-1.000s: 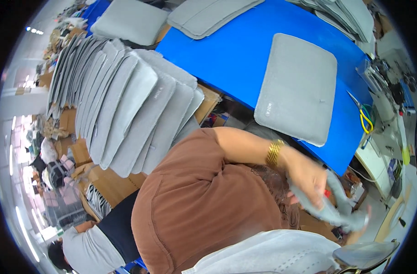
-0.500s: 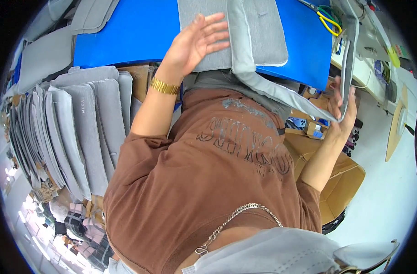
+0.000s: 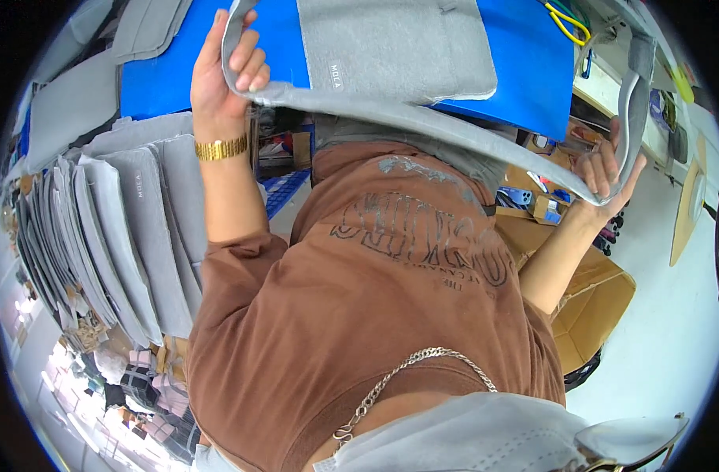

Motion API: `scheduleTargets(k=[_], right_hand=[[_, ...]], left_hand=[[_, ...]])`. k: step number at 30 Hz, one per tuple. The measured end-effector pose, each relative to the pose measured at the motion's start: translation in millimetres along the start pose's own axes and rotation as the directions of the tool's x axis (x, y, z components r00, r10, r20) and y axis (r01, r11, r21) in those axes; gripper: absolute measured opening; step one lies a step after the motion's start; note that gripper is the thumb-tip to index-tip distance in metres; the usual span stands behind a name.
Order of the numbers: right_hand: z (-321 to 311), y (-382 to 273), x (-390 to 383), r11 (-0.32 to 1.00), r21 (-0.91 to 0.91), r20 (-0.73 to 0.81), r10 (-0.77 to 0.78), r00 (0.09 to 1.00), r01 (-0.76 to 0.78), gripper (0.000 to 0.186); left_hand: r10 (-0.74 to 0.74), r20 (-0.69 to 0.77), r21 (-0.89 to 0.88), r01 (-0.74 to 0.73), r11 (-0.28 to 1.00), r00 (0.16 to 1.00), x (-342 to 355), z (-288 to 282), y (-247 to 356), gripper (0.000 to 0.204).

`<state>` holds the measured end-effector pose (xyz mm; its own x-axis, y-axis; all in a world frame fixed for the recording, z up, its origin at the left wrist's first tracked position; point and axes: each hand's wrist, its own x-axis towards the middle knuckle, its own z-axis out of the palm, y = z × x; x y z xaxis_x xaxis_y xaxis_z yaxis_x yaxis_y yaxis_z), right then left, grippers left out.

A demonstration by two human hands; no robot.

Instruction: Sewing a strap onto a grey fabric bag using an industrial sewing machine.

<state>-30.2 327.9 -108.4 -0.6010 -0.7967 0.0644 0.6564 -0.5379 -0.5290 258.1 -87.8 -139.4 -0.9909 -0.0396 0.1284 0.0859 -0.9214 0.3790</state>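
Note:
A long grey fabric strip (image 3: 422, 119), padded-looking and sewn into a loop or band, stretches across in front of me between both hands. My left hand (image 3: 237, 63) is closed around its left end, fingers curled over the cloth. At the right, my right hand (image 3: 607, 173) grips the strip where it bends sharply upward, thumb side outward. Beyond the strip, a flat grey fabric panel (image 3: 399, 51) with rounded corners and a small label lies on the blue tabletop (image 3: 170, 86). The upper part of the strip runs out of view.
Many grey panels stand upright in a stack (image 3: 139, 204) at my left, with more flat grey pieces (image 3: 151, 27) at the table's far left. Yellow-handled scissors (image 3: 568, 27) lie at the far right. An open cardboard box (image 3: 595, 303) is beside my right arm.
My left hand has moved left and up and closed on the strip, which is now pulled taut across. My right hand still holds it, slightly farther right. The panel's label is uncovered.

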Motion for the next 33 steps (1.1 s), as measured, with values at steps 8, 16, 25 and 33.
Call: scheduleTargets(k=[8,16,25,33], right_hand=[[28,62,25,0.945,-0.296,-0.241,0.067,0.968,-0.139,0.049],[56,98,61,0.825,-0.541,-0.164,0.089,0.982,-0.165,0.048],[69,117,103,0.953,-0.183,-0.137,0.220,0.966,-0.243,0.030],[38,131,116,0.888,-0.412,-0.185,0.141,0.973,-0.207,0.039]], left_hand=[[0.864,-0.247,0.959,-0.019,0.284,0.439,59,-2,-2,0.049],[0.238,0.553,0.716,-0.309,-0.625,0.799,78,31,-98,0.036],[0.320,-0.309,0.951,0.281,0.131,0.896,61,37,-89,0.024],[0.093,-0.237,0.962,0.247,-0.116,0.967,53,33,-91,0.029]])
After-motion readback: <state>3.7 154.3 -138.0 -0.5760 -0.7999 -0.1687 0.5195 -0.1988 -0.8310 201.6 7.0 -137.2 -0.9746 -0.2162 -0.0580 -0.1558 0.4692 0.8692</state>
